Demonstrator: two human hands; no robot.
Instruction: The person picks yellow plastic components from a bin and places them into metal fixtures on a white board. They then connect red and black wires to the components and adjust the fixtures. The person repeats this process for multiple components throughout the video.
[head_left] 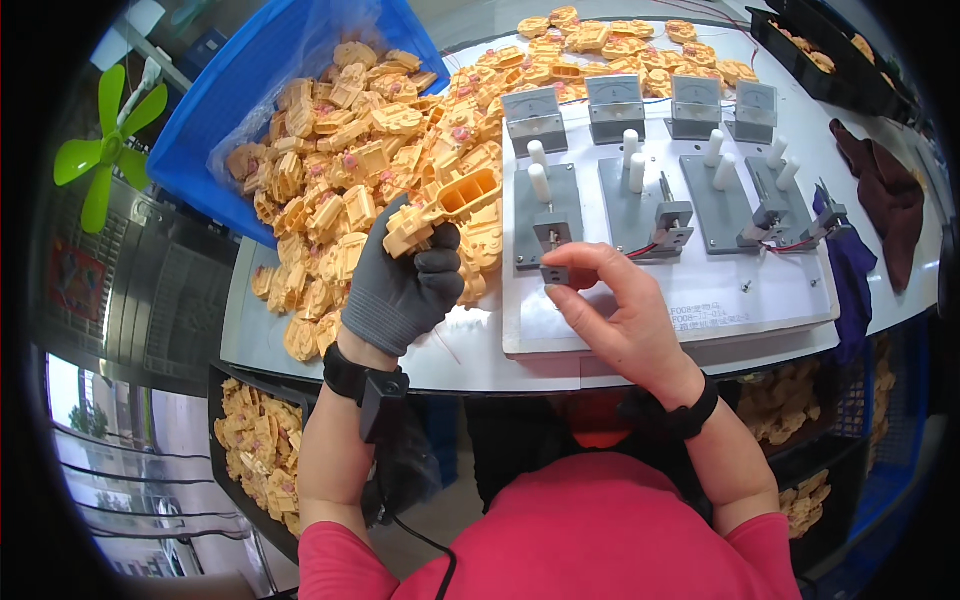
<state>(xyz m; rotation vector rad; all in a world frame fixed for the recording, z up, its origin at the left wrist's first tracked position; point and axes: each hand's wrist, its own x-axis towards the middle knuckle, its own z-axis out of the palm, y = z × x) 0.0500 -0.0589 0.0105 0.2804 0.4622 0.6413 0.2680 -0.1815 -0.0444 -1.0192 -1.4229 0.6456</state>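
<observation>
My left hand (402, 290), in a dark grey glove, is closed around a yellow-orange plastic housing (464, 196) with open compartments. It is raised over the right side of a heap of similar housings (350, 170). My bare right hand (635, 325) pinches a small grey block (555, 273) between thumb and forefinger. That block sits at the near end of the leftmost grey fixture (568, 190), which carries two white pegs (540, 184) and a metal rod. The fixture is mounted on a white board (780, 300), with a small dial meter (534, 110) behind it.
Several more fixtures and meters (697, 100) stand on the board to the right. A blue bin (200, 130) lies tipped at the left, beside a green fan (108, 150). Dark cloths (885, 190) lie at the right edge. Below the table, crates hold more housings (258, 440).
</observation>
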